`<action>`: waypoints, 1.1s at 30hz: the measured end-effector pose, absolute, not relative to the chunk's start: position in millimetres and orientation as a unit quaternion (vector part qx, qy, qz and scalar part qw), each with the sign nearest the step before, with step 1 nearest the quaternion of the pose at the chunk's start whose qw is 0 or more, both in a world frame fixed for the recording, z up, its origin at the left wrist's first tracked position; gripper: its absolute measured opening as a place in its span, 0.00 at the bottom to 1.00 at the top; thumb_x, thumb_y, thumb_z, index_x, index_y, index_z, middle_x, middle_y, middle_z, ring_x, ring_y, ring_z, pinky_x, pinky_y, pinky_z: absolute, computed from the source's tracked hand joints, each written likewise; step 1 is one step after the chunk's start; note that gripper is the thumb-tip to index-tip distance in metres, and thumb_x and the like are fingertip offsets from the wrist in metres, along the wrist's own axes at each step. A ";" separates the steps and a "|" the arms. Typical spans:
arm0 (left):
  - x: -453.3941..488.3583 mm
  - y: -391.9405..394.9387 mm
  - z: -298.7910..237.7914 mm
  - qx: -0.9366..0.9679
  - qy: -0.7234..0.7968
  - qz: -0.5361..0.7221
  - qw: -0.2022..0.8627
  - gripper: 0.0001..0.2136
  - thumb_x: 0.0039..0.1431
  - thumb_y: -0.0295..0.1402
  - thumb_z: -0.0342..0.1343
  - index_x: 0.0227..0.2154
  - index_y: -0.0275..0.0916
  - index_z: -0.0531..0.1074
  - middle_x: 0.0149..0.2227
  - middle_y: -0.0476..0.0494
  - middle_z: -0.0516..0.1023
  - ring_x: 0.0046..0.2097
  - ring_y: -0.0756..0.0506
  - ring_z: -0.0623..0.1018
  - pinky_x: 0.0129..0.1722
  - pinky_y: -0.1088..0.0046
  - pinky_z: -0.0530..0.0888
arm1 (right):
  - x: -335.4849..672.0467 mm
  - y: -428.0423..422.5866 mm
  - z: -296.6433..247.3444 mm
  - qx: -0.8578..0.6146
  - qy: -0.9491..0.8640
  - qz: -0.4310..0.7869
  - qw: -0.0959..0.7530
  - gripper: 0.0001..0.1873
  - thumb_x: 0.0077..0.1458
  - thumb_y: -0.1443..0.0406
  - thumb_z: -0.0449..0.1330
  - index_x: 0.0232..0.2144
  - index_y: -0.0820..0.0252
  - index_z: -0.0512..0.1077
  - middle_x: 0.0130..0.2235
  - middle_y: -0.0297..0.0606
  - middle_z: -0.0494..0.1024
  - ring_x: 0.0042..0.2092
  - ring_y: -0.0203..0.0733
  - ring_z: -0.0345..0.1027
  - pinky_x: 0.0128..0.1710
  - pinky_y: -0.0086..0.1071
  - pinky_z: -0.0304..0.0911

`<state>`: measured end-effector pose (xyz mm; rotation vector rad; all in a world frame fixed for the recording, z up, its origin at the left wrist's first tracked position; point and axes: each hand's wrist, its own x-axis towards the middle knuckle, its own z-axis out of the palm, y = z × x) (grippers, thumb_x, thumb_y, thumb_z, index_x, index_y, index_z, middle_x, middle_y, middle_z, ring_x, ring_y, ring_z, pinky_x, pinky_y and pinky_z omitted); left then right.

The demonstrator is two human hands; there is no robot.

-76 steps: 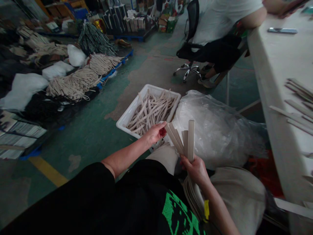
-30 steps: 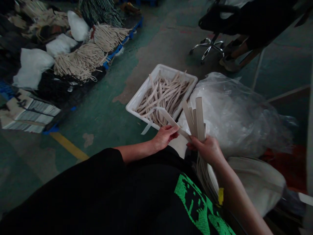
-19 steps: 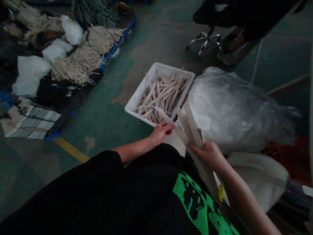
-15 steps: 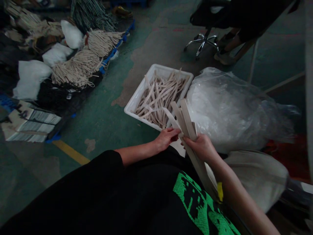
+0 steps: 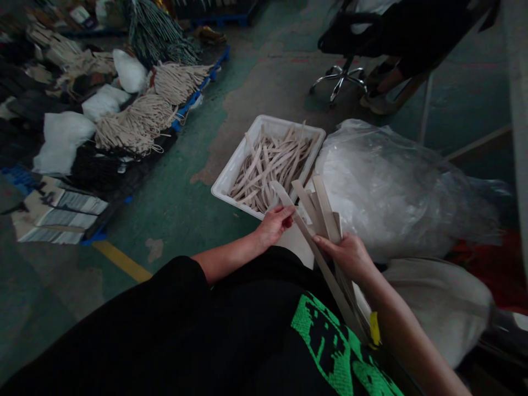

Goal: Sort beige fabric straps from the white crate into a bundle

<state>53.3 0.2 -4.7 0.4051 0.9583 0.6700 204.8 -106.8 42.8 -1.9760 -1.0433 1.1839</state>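
Near the white rectangular plastic tub (image 5: 230, 179) of loose beige strips (image 5: 274, 162), I find the left hand (image 5: 274, 226) pinching one long flat strip (image 5: 306, 231) in its fingers (image 5: 287, 211); the right hand (image 5: 350, 255) clasps a beige bundle (image 5: 329, 209); I judge one strip singled out, several left.

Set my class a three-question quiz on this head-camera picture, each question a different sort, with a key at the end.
1. True or false: the right hand grips several flat beige strips while the left hand pinches one.
2. In the picture, the clear plastic bag lies where relative to the white plastic tub? (a) left (b) right (c) inside
3. Fill in: the black shirt bears a ____ design.

Key: 1 true; 2 b; 3 green.
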 end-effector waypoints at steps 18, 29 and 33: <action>56.0 -14.3 0.0 0.172 0.428 0.241 0.854 0.21 0.34 0.37 0.78 0.26 0.35 0.72 0.23 0.53 0.74 0.23 0.56 0.71 0.27 0.77 0.68 | 201.8 -97.8 44.6 -0.748 -0.412 0.422 0.304 0.21 0.45 0.49 0.61 0.25 0.62 0.74 0.21 0.35 0.71 0.25 0.40 0.64 0.22 0.30 0.59; 52.0 -8.0 -2.3 0.202 0.428 0.255 0.843 0.22 0.31 0.38 0.78 0.26 0.35 0.72 0.23 0.54 0.75 0.22 0.56 0.71 0.25 0.80 0.68 | 201.9 -100.3 42.0 -0.740 -0.397 0.438 0.321 0.19 0.44 0.50 0.62 0.22 0.61 0.72 0.20 0.33 0.68 0.23 0.36 0.60 0.21 0.29 0.56; 49.6 4.7 -4.7 0.187 0.443 0.287 0.828 0.19 0.36 0.34 0.77 0.24 0.35 0.71 0.20 0.55 0.72 0.22 0.56 0.70 0.24 0.80 0.67 | 205.9 -106.6 44.3 -0.715 -0.396 0.495 0.294 0.20 0.43 0.48 0.62 0.22 0.61 0.72 0.21 0.34 0.70 0.23 0.38 0.62 0.22 0.31 0.57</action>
